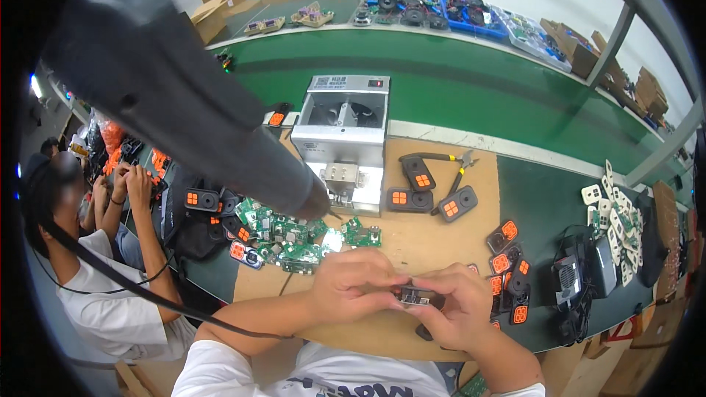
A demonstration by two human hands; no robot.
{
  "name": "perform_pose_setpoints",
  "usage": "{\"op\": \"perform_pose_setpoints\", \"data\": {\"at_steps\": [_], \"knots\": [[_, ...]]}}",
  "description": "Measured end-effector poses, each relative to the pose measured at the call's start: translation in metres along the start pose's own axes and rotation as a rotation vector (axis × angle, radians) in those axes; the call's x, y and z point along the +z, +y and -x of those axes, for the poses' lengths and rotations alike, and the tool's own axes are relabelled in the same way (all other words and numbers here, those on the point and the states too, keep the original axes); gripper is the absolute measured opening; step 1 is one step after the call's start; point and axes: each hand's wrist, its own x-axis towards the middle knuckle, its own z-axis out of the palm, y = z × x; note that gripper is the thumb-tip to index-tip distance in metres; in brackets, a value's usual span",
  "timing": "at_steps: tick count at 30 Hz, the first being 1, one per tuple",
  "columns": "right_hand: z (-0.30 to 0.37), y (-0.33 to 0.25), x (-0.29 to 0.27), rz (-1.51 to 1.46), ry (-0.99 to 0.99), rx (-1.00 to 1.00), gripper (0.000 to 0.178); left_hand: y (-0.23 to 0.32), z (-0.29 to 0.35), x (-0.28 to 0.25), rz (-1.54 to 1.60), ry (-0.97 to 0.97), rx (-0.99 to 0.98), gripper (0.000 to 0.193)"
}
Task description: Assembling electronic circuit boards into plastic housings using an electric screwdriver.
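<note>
Close to my body, my left hand (351,285) and my right hand (463,307) are both closed on a small dark device housing (416,295). Its narrow side, with metal parts showing, faces up between my thumbs and fingertips; the rest is covered by my fingers. Just beyond my left hand lies a heap of green circuit boards (290,239). To the right of my right hand is a pile of black devices with orange buttons (507,276). A large black screwdriver-like tool (198,88) hangs over the left side, its tip above the boards.
A silver screw feeder machine (342,140) stands ahead on the brown work mat (419,246). Pliers (460,169) lie beside more black devices (456,204). At right are a black power adapter (568,279) and white panels (621,231). A co-worker (95,272) sits at left; a green conveyor (471,77) runs behind.
</note>
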Motion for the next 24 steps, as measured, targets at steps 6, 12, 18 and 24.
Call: {"op": "perform_pose_setpoints", "data": {"at_steps": [6, 12, 18, 24], "knots": [[0.001, 0.001, 0.001, -0.022, 0.030, 0.106, 0.034, 0.000, -0.004, 0.002, -0.003, -0.002, -0.039, 0.033], [-0.005, -0.006, 0.007, -0.356, 0.038, 0.315, 0.029, 0.011, -0.001, -0.004, -0.090, 0.070, -0.142, 0.041], [-0.023, -0.008, 0.005, -0.888, 0.242, 0.651, 0.028, 0.066, -0.062, -0.076, -0.048, 0.877, 0.466, 0.041], [-0.035, 0.019, 0.000, -1.200, 0.000, 0.987, 0.037, 0.115, -0.131, -0.103, 0.197, 0.109, -0.025, 0.035]]}}
